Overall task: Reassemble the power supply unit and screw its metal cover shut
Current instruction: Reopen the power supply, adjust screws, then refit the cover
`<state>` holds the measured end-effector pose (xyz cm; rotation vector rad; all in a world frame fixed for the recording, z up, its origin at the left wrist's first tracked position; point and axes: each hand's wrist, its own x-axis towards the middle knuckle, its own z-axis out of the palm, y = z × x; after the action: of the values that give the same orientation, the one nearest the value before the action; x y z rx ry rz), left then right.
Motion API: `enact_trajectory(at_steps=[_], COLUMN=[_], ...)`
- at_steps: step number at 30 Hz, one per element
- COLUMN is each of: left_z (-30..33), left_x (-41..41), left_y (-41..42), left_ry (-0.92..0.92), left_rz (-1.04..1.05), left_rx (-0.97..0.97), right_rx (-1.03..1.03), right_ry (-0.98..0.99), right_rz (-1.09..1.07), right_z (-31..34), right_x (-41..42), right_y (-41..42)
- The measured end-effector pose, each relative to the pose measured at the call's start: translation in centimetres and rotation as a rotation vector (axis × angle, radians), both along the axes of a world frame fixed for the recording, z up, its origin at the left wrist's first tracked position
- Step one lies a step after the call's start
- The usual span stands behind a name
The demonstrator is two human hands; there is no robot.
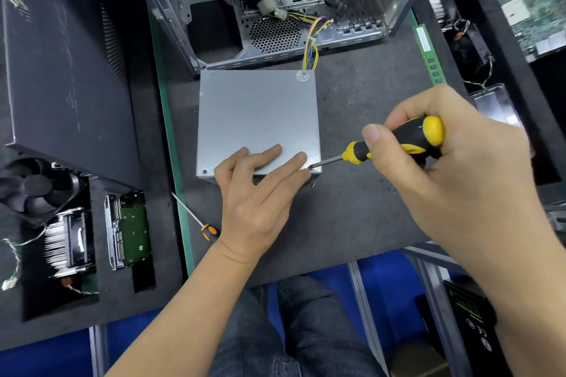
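My left hand [254,193] rests flat on the power supply unit [258,122] at frame centre while my right hand [453,168] grips the screwdriver [395,142], whose slanted tip could slip off the corner screw [310,167].

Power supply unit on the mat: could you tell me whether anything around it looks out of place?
Yes: a small loose screw lies on the mat just below the power supply unit's near right corner, beside the screwdriver tip, not yet in the cover. A second screwdriver lies partly under the left wrist.
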<state>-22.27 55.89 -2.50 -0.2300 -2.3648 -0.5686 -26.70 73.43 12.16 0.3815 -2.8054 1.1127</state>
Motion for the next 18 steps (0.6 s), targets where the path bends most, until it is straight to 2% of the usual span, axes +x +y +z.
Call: enact_trajectory(at_steps=[7,12,18], left_z=[-0.1,0.0,0.1], left_x=[0.0,0.0,-0.1], left_y=[0.0,0.0,0.1], left_ry=[0.014,0.014,0.027], left_rz=[-0.007,-0.008,0.015], left_rx=[-0.016,-0.026,-0.023], right_rx=[0.048,0.080,0.385], right_ry=[0.032,-0.015,-0.097], right_rz=[0.033,0.029,0.083], right_z=[0.2,1.1,2.8], right_x=[-0.3,-0.6,-2.3], right_y=[-0.1,-0.2,-0.5])
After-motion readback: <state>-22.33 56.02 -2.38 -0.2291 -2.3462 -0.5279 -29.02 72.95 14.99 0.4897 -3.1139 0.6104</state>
